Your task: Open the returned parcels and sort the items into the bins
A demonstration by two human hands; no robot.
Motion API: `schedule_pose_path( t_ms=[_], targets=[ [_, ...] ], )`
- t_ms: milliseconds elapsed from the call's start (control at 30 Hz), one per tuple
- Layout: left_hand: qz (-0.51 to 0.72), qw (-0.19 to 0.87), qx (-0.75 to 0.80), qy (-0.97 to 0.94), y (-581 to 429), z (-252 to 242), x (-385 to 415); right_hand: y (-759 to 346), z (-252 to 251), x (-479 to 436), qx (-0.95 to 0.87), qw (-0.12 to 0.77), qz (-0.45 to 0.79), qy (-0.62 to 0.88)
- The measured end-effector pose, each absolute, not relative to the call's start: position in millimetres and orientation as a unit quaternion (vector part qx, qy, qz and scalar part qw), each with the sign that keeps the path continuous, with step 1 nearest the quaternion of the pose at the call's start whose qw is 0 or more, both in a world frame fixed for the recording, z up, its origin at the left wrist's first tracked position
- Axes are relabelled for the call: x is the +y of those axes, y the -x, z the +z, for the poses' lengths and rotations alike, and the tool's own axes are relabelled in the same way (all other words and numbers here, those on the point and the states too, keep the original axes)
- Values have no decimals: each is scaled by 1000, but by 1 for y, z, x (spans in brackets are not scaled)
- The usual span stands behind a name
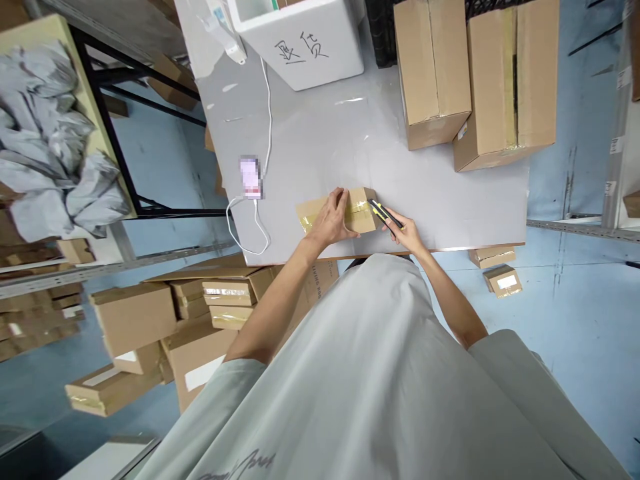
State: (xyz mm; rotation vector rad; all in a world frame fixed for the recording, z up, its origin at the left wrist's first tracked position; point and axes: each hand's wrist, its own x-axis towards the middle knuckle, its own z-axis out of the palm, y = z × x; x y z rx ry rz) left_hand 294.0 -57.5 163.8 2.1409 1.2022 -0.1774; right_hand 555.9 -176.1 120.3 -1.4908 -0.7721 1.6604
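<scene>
A small taped cardboard box [357,203] lies near the front edge of the white table [450,200]. My left hand [333,220] rests flat on top of the box with its fingers stretched out, holding it down. My right hand [407,233] is closed around a yellow and black utility knife [384,212]. The knife's tip touches the box's right end.
Two large cardboard boxes [435,67] [510,80] stand at the table's back right. A white foam bin [305,40] with handwriting sits at the back. A phone [250,177] on a white cable lies to the left. Stacked cartons [150,320] crowd the floor at left; small boxes [500,270] lie at right.
</scene>
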Motion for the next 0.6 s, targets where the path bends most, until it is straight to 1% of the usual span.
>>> schedule_pose_path(
  t_ms=[300,500,600],
  targets=[
    [-78,327,462,-821,-295,160,-52,-560,117,-184,-301,388,665,563],
    [-91,327,460,-820,-297,164,-47,-562,121,-219,-305,344,695,553],
    [-92,323,460,-822,-298,165,-47,-559,127,-232,-302,347,682,569]
  ],
)
